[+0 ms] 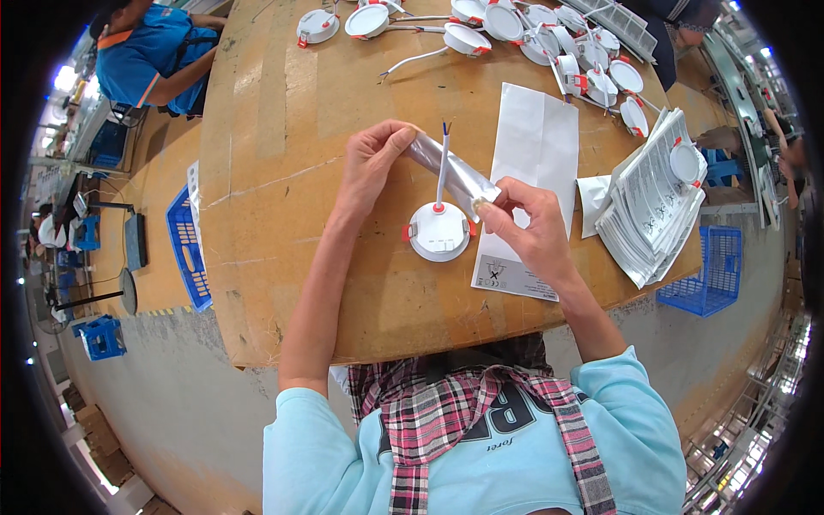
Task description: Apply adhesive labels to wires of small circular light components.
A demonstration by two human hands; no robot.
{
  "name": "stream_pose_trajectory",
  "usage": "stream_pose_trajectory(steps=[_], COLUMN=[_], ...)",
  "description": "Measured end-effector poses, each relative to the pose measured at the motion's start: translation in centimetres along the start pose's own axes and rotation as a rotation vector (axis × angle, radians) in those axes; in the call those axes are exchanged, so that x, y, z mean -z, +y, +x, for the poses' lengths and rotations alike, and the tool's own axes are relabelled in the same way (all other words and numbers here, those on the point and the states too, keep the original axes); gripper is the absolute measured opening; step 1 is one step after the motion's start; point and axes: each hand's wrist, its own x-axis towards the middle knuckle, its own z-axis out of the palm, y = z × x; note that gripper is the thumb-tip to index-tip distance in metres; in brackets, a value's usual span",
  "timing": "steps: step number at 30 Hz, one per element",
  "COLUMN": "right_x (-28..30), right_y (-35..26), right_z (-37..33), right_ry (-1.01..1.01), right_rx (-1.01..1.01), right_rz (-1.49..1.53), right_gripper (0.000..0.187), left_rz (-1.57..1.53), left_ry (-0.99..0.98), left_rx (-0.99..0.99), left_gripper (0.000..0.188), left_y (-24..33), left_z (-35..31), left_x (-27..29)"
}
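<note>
My left hand (373, 163) pinches one end of a shiny, translucent plastic bag (451, 167). My right hand (530, 225) grips its other end, so the film stretches slantwise between them. Just in front of the film, a round white downlight (439, 233) with red-tipped side clips lies on the tabletop. Its white cable (443, 172) stands up across the film, with thin coloured wires at the tip. Under and beyond my right hand is a long, flat white paper sleeve (534, 146) with a grey printed panel near its lower end.
Several similar downlights (502, 23) are heaped at the far side of the cardboard-covered table (283, 197). A stack of printed white sleeves (644, 215) carries one downlight (684, 163) at right. Blue crates (187, 249) stand beside the table. A co-worker (154, 60) is at far left.
</note>
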Motion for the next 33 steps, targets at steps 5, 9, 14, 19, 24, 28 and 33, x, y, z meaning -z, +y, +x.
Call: stream_pose_trajectory(steps=[5,9,14,19,24,28,33], right_x=[-0.1,-0.6,-0.6,-0.2,-0.1,-1.2,-0.7], right_y=[0.0,0.0,0.0,-0.3,-1.1,-2.0,-3.4], right_z=[0.2,0.4,0.5,0.4,0.2,-0.2,-0.4], right_ry=[-0.016,-0.033,-0.001,0.003,0.008,-0.057,-0.097], right_rx=[0.014,0.005,0.054,0.059,0.094,0.118,0.231], right_rz=[-0.050,-0.058,-0.094,-0.149,-0.246,-0.225,-0.095], right_gripper=[0.017,0.016,0.018,0.017,0.017,0.023,0.026], left_rz=[-0.477,-0.595,-0.758,-0.725,0.204,0.448,0.591], left_ry=[-0.209,-0.226,-0.271,0.033,0.147,0.109,0.078], left_rx=[0.167,0.164,0.167,0.122,-0.065,-0.088,-0.225], left_gripper=[0.023,0.035,0.058,0.051,0.028,0.013,0.009], left_y=[-0.6,-1.1,-0.6,0.8,2.0,1.2,0.9], left_z=[0.5,1.0,1.3,0.0,-7.2,-8.5,-8.1], left_x=[2.4,3.2,2.9,4.8,-0.9,-4.2,-3.5])
